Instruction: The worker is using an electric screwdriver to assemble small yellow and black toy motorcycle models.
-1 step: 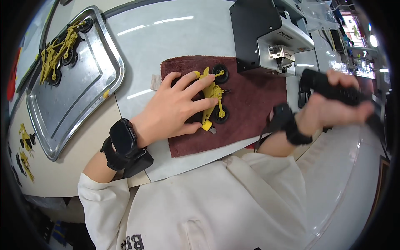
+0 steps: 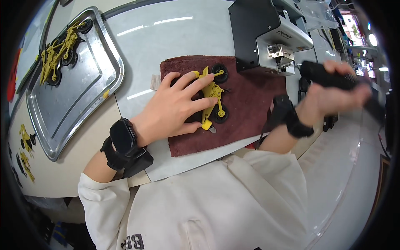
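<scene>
A yellow toy motorcycle (image 2: 213,93) with black wheels lies on its side on the dark red cloth (image 2: 254,100). My left hand (image 2: 179,98) holds it down, thumb at its near end, fingers spread over its body; the palm hides part of it. To the right, my right hand (image 2: 337,96) is wrapped round a black electric screwdriver (image 2: 327,76), blurred by motion. The screwdriver's tip points left at the metal block (image 2: 284,56) on the front of a black and silver machine that looks like a screw feeder (image 2: 258,37). Whether tip and block touch, I cannot tell.
At the left a metal tray (image 2: 89,79) bears several yellow toy motorcycles (image 2: 62,50). Nearer, small yellow and black parts (image 2: 26,154) lie on the table. A light scrap (image 2: 156,82) sits by the cloth's left edge. Clear plastic bags (image 2: 314,16) lie behind the machine.
My right hand and the screwdriver have shifted slightly away from me, the tip nearer to the machine's metal block. The left hand and the toy motorcycle have stayed put.
</scene>
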Motion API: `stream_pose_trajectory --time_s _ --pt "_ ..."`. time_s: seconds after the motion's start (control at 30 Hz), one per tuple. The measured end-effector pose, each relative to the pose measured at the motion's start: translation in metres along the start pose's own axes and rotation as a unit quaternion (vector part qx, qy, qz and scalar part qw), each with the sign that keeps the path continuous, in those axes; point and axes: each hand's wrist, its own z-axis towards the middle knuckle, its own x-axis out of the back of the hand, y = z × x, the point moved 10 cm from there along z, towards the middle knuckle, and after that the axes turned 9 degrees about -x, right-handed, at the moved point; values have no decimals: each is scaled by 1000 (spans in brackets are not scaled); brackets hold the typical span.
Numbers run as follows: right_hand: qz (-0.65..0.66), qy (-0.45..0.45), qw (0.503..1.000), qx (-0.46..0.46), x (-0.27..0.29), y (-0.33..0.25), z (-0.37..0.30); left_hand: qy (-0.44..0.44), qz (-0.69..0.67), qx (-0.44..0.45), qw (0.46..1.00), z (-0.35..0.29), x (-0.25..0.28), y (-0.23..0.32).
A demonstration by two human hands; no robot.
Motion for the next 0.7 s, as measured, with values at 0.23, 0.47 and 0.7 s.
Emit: stream_pose_trajectory --time_s 0.23,0.47,0.7 --pt "-50 -117 991 -52 -24 11 -31 5 -5 -3 1000 -1 0 -2" --pt "246 -367 895 -69 -51 -15 -140 16 -3 1 1000 -4 -1 -4" --pt "250 -463 846 -87 -70 -6 -162 29 -3 4 1000 -9 1 -5"
